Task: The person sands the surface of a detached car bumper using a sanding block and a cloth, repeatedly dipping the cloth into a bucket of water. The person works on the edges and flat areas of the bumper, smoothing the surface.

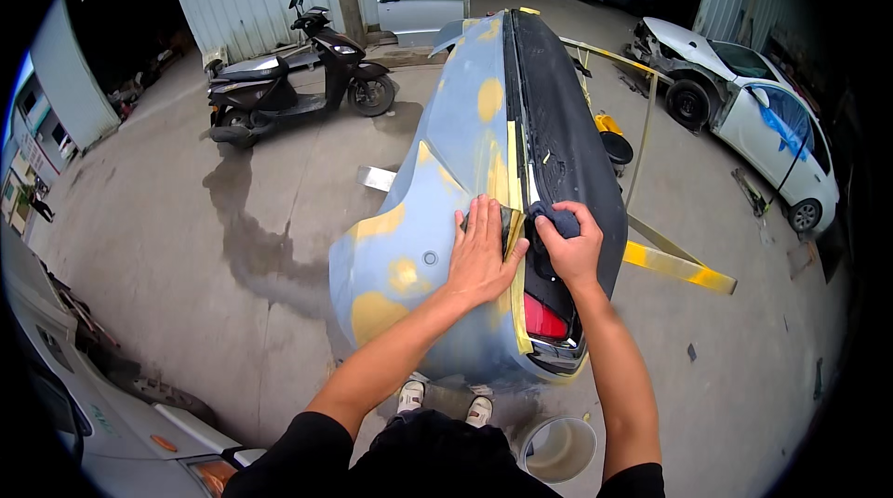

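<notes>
A car body panel (419,200), grey-blue with yellowish patches, stands in front of me. My left hand (479,256) lies flat on it with fingers stretched, pressing on a dark sheet (512,225) that looks like sandpaper. Most of that sheet is hidden under the palm. Beside it, my right hand (572,242) is closed round a bunched dark cloth (553,219), over the black part (572,140) of the body. Yellow masking tape (513,163) runs along the seam between the two colours. Close to me is a red tail light (543,317).
A bucket (561,450) stands by my feet. Yellow metal stand bars (679,267) stick out at the right. Farther off are a black scooter (298,79), a gas cylinder (348,0), a loose car door (419,0) and a partly dismantled white car (753,93).
</notes>
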A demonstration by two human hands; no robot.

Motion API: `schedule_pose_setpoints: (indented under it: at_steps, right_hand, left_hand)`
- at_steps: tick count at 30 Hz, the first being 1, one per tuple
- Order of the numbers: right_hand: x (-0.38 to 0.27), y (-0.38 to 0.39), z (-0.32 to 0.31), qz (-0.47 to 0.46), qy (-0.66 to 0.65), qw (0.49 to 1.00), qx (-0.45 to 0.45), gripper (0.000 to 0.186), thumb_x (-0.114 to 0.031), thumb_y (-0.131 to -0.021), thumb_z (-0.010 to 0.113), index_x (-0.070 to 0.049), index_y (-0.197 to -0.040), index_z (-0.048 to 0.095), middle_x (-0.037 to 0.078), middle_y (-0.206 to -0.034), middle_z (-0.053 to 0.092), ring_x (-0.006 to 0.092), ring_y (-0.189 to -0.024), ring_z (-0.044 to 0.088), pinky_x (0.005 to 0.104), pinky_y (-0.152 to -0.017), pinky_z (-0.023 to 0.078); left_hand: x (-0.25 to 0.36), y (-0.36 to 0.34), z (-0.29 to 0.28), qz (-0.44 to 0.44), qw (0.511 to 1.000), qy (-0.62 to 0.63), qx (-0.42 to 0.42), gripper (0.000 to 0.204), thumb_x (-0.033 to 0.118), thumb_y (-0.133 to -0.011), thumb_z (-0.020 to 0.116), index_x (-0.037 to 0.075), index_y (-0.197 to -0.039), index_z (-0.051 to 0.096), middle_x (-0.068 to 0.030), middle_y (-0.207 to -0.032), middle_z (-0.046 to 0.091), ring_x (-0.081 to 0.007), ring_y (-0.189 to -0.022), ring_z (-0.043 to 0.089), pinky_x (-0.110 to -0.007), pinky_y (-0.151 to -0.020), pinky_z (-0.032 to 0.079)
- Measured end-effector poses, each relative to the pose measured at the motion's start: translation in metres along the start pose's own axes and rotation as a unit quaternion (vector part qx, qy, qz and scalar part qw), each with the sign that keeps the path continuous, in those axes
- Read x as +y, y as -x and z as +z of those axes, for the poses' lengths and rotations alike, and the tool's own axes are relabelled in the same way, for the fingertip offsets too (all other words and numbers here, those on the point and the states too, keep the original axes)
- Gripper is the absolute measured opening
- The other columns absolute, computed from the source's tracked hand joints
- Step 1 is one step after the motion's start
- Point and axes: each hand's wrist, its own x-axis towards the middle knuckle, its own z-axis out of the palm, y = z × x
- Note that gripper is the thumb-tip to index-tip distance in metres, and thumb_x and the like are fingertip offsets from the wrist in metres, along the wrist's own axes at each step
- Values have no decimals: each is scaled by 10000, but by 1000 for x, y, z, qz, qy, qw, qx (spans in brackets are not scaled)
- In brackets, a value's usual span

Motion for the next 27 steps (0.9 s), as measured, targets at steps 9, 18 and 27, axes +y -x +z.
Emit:
schedule_pose_setpoints:
  at_steps: [9,18,27]
  right_hand:
    - [-5,2,-5,0,11,1000,-10,265,-149,-742,824,-29,-938,691,118,-928,713,264,-868,700,342,-803,536]
    - [-3,-1,1,-17,7,1000,2,265,-147,-742,827,-30,-934,686,113,-887,709,259,-837,699,341,-784,535]
    - [3,0,0,-7,4,1000,-3,272,-153,-748,823,-24,-944,685,124,-909,710,249,-848,695,337,-796,534]
  left_hand:
    - [-4,-20,-9,7,1000,-18,-8,875,559,-1020,379,-118,-1535,178,-327,-1605,182,-417,-1528,138,-537,-1235,46]
    - [8,2,-1,-39,997,-69,5,873,582,-1029,324,-141,-1510,234,-308,-1597,236,-396,-1519,186,-536,-1236,70]
    - [6,-18,-11,-38,999,-39,-2,833,541,-1028,369,-134,-1504,262,-323,-1575,275,-417,-1508,210,-533,-1236,77]
